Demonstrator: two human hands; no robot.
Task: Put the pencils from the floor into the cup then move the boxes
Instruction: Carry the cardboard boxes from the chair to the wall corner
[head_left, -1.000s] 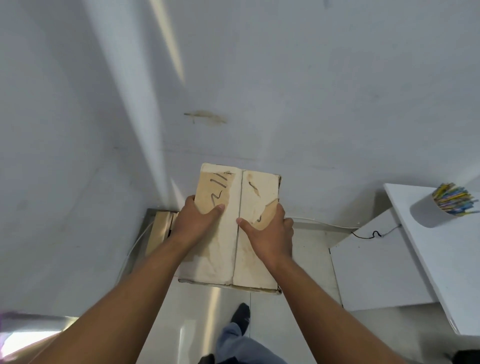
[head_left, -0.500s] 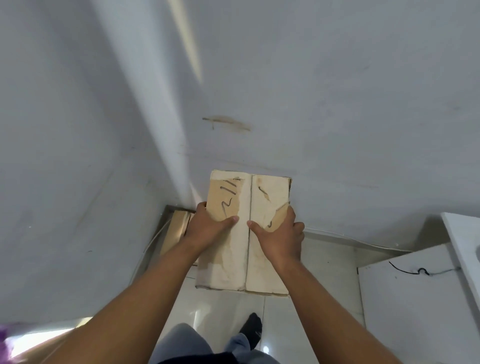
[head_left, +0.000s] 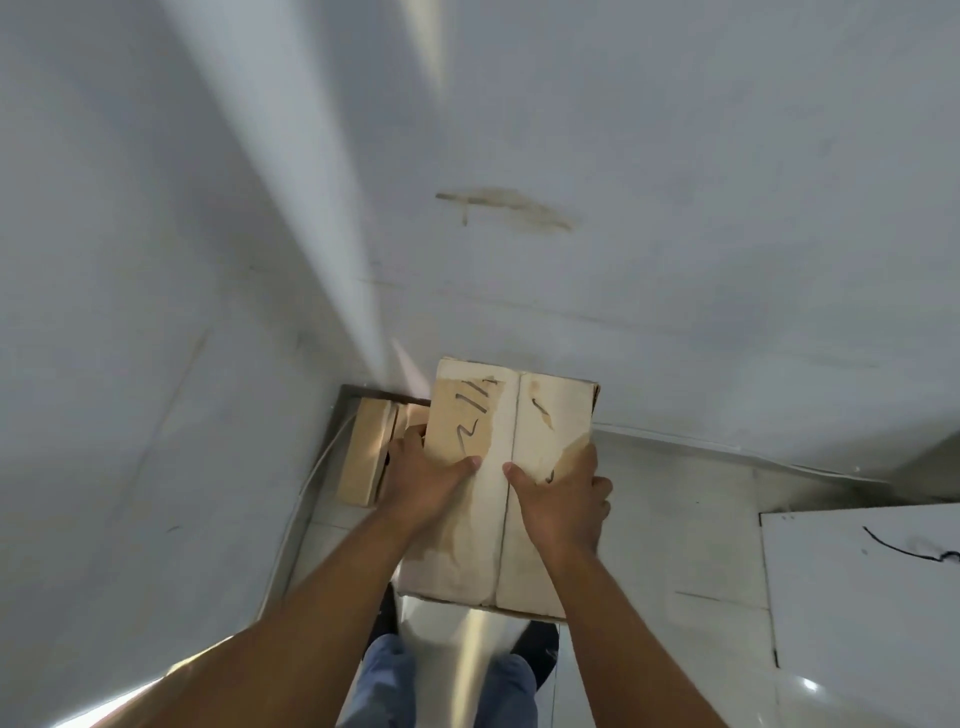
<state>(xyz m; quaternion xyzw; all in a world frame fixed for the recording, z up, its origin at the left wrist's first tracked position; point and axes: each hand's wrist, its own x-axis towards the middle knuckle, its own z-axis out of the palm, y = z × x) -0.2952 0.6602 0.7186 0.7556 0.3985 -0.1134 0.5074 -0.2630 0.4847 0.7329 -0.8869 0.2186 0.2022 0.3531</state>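
**Both hands grip a taped cardboard box in a room corner**

The left hand clasps the left side of the cardboard box. Its thumb lies flat across the top and its fingers curl round the left edge. The right hand mirrors it on the right side, thumb on top and fingers wrapped over the right edge. The two thumb tips point at each other, just apart, on either side of the centre seam.

The box is held out in front of the person, its closed top flaps facing the camera. Its long axis runs straight away from the body toward the wall, and the seam follows that line. Dark handwritten strokes mark the far half of the top, along with brown patches where the surface has peeled.

Just left of the held box, a second cardboard box sits on the floor in the corner, with a pale cord running beside it. Below the near edge of the held box show blue jeans and a dark shoe.

The floor is glossy pale tile. Two grey-white walls meet at the corner, and the right-hand wall bears a brownish stain. At the right edge stands a white panel with a black cable lying on it.
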